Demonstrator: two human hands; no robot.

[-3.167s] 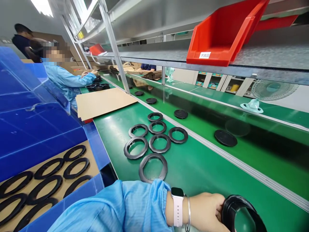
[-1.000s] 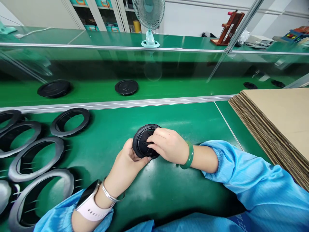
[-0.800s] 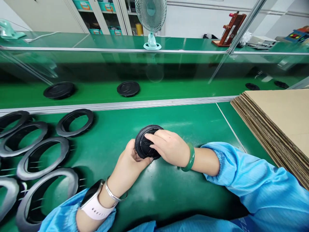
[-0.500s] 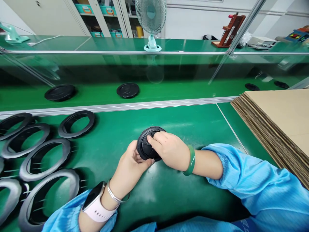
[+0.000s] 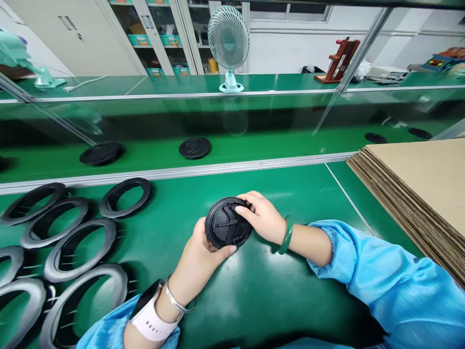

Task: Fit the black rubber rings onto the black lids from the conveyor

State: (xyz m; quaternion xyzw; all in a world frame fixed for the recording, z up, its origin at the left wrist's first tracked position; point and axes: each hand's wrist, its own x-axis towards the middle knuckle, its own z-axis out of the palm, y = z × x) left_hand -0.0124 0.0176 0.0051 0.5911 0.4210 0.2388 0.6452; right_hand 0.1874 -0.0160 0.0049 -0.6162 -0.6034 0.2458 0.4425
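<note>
A round black plastic part (image 5: 227, 225), with curved ribs and a straight bar across its face, is held between both hands above the green table. My left hand (image 5: 207, 254) grips its lower left edge, thumb on the near rim and fingers tucked beneath. Along the upper right rim, my right hand (image 5: 263, 218) is closed on the same part, its thumb resting on the face and its fingers at the far edge. The underside is hidden.
Several black rings (image 5: 125, 198) lie on the table at left. Past a metal rail (image 5: 232, 167), black discs (image 5: 195, 147) sit on a green strip. A stack of cardboard sheets (image 5: 410, 194) is at right. A fan (image 5: 228, 43) stands on the back shelf.
My right hand has shifted from the middle of the round part to its upper right rim, uncovering the ribbed face. The left hand keeps its hold. The view has tilted up slightly.
</note>
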